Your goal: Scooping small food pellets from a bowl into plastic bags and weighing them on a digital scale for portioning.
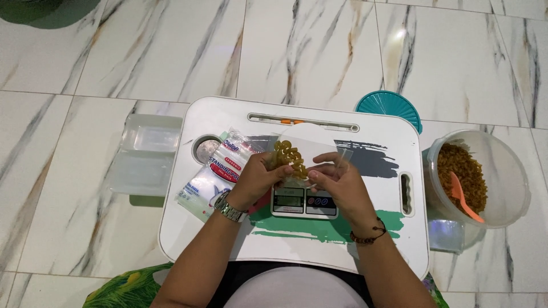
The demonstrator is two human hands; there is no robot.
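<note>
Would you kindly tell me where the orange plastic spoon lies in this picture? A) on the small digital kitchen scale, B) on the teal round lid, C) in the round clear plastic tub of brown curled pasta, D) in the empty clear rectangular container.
C: the orange plastic spoon rests on the pasta inside the round clear plastic tub, to the right of the white lap table.

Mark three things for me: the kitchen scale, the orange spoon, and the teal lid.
kitchen scale [304,201], head view, on its front panel beside the display.
orange spoon [463,201], head view, on the handle lying over the pasta in the tub.
teal lid [390,106], head view, on its ribbed top, behind the white tray table.
</note>
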